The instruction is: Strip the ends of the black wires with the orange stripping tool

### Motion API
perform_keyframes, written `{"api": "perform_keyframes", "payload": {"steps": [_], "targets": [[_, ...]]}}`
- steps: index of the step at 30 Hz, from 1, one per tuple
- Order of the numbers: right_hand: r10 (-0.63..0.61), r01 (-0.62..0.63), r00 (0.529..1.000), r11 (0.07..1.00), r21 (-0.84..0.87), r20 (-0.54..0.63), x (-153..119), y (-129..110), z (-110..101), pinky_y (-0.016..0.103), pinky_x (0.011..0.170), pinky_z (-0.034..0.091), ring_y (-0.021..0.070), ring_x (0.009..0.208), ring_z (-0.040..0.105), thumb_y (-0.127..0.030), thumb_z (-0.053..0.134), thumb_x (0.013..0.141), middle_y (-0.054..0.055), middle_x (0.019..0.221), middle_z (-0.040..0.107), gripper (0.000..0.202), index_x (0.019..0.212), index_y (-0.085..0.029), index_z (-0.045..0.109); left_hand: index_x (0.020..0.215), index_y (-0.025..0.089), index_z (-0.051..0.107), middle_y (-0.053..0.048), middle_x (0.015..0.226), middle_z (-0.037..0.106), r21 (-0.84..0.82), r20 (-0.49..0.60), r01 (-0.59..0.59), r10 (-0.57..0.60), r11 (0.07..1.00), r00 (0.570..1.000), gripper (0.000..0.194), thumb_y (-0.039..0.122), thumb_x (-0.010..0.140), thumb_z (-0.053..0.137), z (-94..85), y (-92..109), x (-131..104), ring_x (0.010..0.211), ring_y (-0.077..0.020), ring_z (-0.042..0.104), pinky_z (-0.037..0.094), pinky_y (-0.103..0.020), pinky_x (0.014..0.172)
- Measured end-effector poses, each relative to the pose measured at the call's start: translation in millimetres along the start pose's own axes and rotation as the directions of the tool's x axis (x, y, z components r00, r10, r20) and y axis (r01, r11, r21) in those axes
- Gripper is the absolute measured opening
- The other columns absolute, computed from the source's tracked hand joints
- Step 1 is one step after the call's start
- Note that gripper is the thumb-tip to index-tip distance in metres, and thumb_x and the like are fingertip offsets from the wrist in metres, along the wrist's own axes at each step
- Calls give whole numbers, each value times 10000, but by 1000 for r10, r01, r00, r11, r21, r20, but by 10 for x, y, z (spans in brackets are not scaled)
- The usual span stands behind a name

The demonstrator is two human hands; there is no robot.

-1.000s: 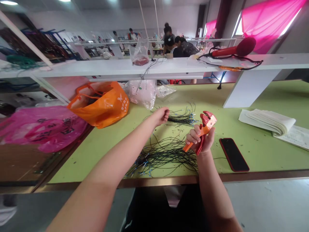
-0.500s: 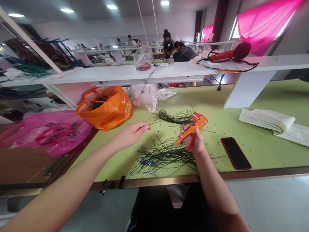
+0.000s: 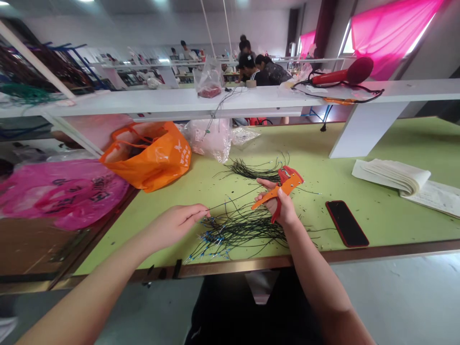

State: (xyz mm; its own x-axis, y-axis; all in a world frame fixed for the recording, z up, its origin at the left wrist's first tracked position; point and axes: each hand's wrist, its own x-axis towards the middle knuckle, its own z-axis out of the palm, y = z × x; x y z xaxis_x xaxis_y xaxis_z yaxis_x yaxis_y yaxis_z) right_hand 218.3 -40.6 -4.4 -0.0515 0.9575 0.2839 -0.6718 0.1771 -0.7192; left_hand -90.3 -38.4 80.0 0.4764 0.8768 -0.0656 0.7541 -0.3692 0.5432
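Between thumb and fingertips, my left hand [image 3: 181, 221] pinches one end of a thin black wire [image 3: 235, 197], which stretches rightward toward the other hand. My right hand [image 3: 282, 205] is wrapped round the handles of an orange and red wire stripper [image 3: 287, 186], its jaws pointing up and away. Under and beside both hands lies a loose pile of black wires [image 3: 247, 232], many with blue and bare metal ends at the left. Farther back, a second bundle of black wires [image 3: 251, 168] lies just behind the stripper's jaws.
A phone [image 3: 347, 224] and a folded paper stack [image 3: 393, 176] lie on the right. To the left stand an orange bag [image 3: 154, 165] and a pink plastic bag [image 3: 72, 191]. A white shelf [image 3: 161, 99] crosses behind, holding a red hair dryer [image 3: 338, 76]. People sit in the background.
My left hand has moved down and toward me, from beside the far bundle to the left end of the near pile, with a wire drawn out. The stripper stays in my right hand.
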Motion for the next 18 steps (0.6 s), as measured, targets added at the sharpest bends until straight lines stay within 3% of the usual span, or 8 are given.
{"api": "perform_keyframes", "payload": {"steps": [6, 11, 15, 18], "targets": [[-17, 19, 999, 999, 31, -50, 26, 44, -66, 423, 869, 592, 217, 855, 698, -593, 705, 859, 128, 1344, 697, 497, 1152, -195, 762, 916, 286, 783, -69, 1023, 821, 67, -75, 18, -13, 998, 997, 559, 715, 907, 425, -96, -191, -140, 932, -310, 752, 575, -348, 819], [5, -2, 999, 999, 49, -53, 12, 122, -9, 451, 903, 589, 236, 885, 713, -540, 785, 822, 115, 1152, 764, 422, 1063, -193, 776, 1063, 238, 761, -114, 1189, 784, 134, -302, 136, -90, 982, 949, 548, 634, 951, 400, 4, -326, -142, 1084, -335, 721, 533, -402, 963], [-2, 8, 990, 999, 38, -144, 14, 218, 76, 441, 956, 581, 217, 857, 714, -340, 881, 753, 35, 856, 746, 270, 951, -203, 760, 1114, 211, 750, -119, 1127, 779, 129, -292, 80, -39, 988, 956, 498, 534, 985, 394, 160, -298, -117, 1043, -299, 713, 525, -381, 947], [-5, 13, 974, 999, 34, -228, 31, 244, 83, 403, 926, 597, 191, 832, 707, -276, 895, 726, 6, 832, 719, 271, 945, -213, 749, 1105, 211, 756, -109, 1011, 767, 134, -266, 11, 25, 991, 964, 484, 500, 993, 385, 231, -244, -132, 964, -280, 704, 527, -368, 887]]}}
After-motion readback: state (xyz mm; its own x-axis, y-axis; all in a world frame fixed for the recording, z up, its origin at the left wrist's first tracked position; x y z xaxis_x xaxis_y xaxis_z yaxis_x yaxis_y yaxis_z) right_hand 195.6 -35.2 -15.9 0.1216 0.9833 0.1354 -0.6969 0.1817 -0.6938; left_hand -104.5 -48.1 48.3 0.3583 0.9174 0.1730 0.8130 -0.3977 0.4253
